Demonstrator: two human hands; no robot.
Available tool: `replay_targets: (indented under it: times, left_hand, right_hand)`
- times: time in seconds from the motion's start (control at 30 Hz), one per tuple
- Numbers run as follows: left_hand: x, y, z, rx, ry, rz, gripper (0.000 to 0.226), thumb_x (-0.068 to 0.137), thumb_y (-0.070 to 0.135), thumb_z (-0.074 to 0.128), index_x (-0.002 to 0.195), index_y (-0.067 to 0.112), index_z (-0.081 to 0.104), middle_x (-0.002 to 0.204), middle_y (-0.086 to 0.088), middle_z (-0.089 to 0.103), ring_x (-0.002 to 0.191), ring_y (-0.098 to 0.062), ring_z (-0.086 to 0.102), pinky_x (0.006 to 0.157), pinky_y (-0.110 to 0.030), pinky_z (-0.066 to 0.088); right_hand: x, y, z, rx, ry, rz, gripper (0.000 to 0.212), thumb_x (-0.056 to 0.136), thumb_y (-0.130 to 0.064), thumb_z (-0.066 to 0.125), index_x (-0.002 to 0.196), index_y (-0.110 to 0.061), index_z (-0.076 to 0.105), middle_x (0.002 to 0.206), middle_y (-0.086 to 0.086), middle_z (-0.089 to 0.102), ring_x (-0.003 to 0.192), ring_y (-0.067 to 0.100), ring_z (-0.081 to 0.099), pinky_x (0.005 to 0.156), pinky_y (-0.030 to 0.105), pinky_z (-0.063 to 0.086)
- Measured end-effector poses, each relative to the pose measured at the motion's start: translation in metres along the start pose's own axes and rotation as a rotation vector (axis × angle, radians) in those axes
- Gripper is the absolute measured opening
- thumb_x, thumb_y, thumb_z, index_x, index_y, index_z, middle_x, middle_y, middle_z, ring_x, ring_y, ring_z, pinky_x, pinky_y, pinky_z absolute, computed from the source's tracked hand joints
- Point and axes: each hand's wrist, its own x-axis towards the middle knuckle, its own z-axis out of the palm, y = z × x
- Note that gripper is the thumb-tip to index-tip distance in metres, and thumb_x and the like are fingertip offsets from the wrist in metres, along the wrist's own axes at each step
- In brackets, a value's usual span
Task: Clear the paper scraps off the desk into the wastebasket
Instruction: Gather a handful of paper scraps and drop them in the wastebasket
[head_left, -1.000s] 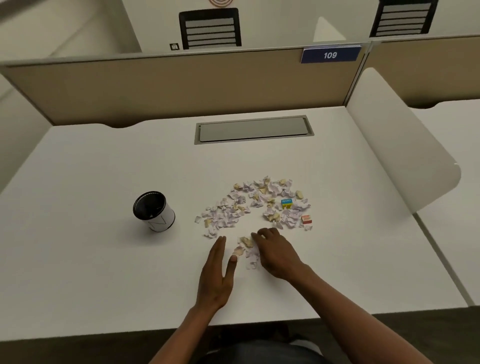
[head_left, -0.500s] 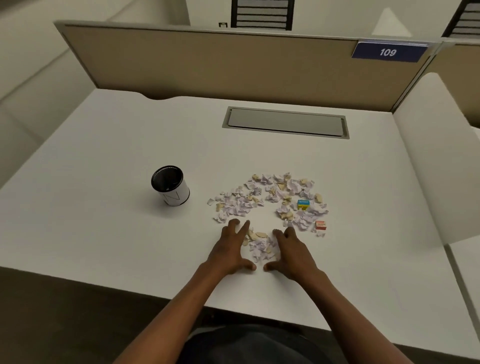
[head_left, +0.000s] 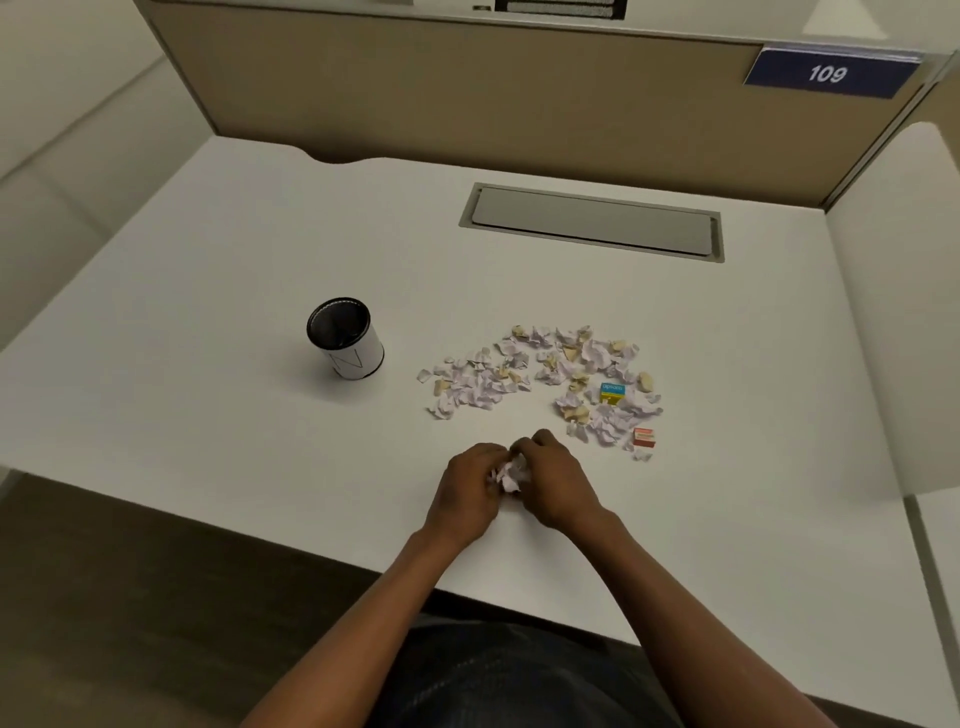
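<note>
Left hand (head_left: 465, 491), right hand (head_left: 556, 483): cupped together around a scrap bundle (head_left: 509, 475), lower centre. Keep palms sealed; carry low to wastebasket (head_left: 345, 338), centre left.

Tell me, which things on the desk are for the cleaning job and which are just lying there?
For the job: paper scraps, wastebasket, left hand, right hand.

Just there: blue and yellow box, small red box, grey hatch.

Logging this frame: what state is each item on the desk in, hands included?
Wastebasket: upright, open, contents unclear.
Paper scraps: loose arc on the desk.
Gathered scraps: bunched between both hands.
Left hand: cupped on them.
Right hand: cupped on them.
Blue box: among scraps.
Red box: at the arc's edge.
</note>
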Motion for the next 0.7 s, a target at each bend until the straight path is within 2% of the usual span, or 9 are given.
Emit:
replay_targets:
  times: [0.17, 0.2, 0.3, 0.33, 0.47, 0.6, 0.7]
  left_hand:
    - [0.006, -0.008, -0.003, -0.054, -0.007, -0.064, 0.020, 0.077, 0.007, 0.069, 0.095, 0.013, 0.074, 0.093, -0.002, 0.074, 0.085, -0.017, 0.068, 0.078, -0.041, 0.057]
    - [0.008, -0.009, -0.004, -0.066, -0.006, -0.086, 0.018, 0.078, 0.007, 0.071, 0.094, 0.014, 0.076, 0.092, -0.002, 0.075, 0.084, -0.016, 0.068, 0.077, -0.039, 0.058]
    - [0.015, -0.010, -0.013, -0.096, 0.008, -0.172, 0.017, 0.085, 0.013, 0.074, 0.099, 0.020, 0.079, 0.097, 0.000, 0.078, 0.084, -0.009, 0.067, 0.074, -0.017, 0.054]
    - [0.017, -0.011, -0.018, -0.110, 0.007, -0.196, 0.017, 0.085, 0.016, 0.076, 0.100, 0.021, 0.080, 0.098, 0.002, 0.078, 0.084, -0.008, 0.067, 0.073, -0.015, 0.052]
    - [0.022, -0.023, -0.043, -0.212, -0.055, -0.280, 0.023, 0.080, 0.025, 0.083, 0.103, 0.024, 0.079, 0.096, 0.006, 0.077, 0.085, -0.008, 0.070, 0.073, -0.022, 0.057]
    - [0.029, -0.029, -0.074, -0.298, -0.068, -0.285, 0.026, 0.079, 0.026, 0.084, 0.104, 0.029, 0.078, 0.095, 0.012, 0.075, 0.083, -0.004, 0.067, 0.066, -0.015, 0.051]
    - [0.036, -0.028, -0.103, -0.340, -0.028, -0.273, 0.024, 0.080, 0.024, 0.083, 0.101, 0.035, 0.077, 0.091, 0.013, 0.075, 0.082, -0.007, 0.068, 0.068, -0.018, 0.053]
  right_hand:
    - [0.004, -0.004, 0.001, 0.036, 0.057, 0.018, 0.024, 0.081, -0.016, 0.070, 0.104, -0.012, 0.068, 0.103, 0.008, 0.060, 0.091, 0.026, 0.060, 0.072, 0.028, 0.042]
    - [0.006, -0.005, 0.001, 0.052, 0.062, 0.039, 0.021, 0.082, -0.018, 0.071, 0.103, -0.013, 0.070, 0.101, 0.008, 0.062, 0.091, 0.026, 0.061, 0.073, 0.029, 0.043]
    - [0.011, -0.010, -0.002, 0.165, 0.071, 0.090, 0.020, 0.084, -0.026, 0.073, 0.101, -0.015, 0.074, 0.097, 0.003, 0.071, 0.089, 0.020, 0.065, 0.076, 0.029, 0.047]
    - [0.013, -0.011, -0.003, 0.214, 0.063, 0.103, 0.019, 0.084, -0.027, 0.074, 0.099, -0.015, 0.075, 0.095, 0.002, 0.074, 0.085, 0.018, 0.068, 0.077, 0.028, 0.050]
    - [0.019, -0.019, -0.005, 0.509, 0.002, 0.198, 0.018, 0.079, -0.020, 0.081, 0.095, -0.013, 0.076, 0.091, 0.005, 0.075, 0.067, 0.013, 0.074, 0.065, 0.024, 0.058]
    - [0.033, -0.036, -0.016, 0.695, -0.030, 0.194, 0.019, 0.079, -0.014, 0.082, 0.097, -0.011, 0.076, 0.090, 0.009, 0.076, 0.074, 0.022, 0.076, 0.077, 0.040, 0.063]
    - [0.049, -0.058, -0.031, 0.752, -0.039, 0.132, 0.017, 0.078, -0.008, 0.081, 0.095, -0.008, 0.077, 0.087, 0.011, 0.076, 0.076, 0.024, 0.075, 0.076, 0.040, 0.063]
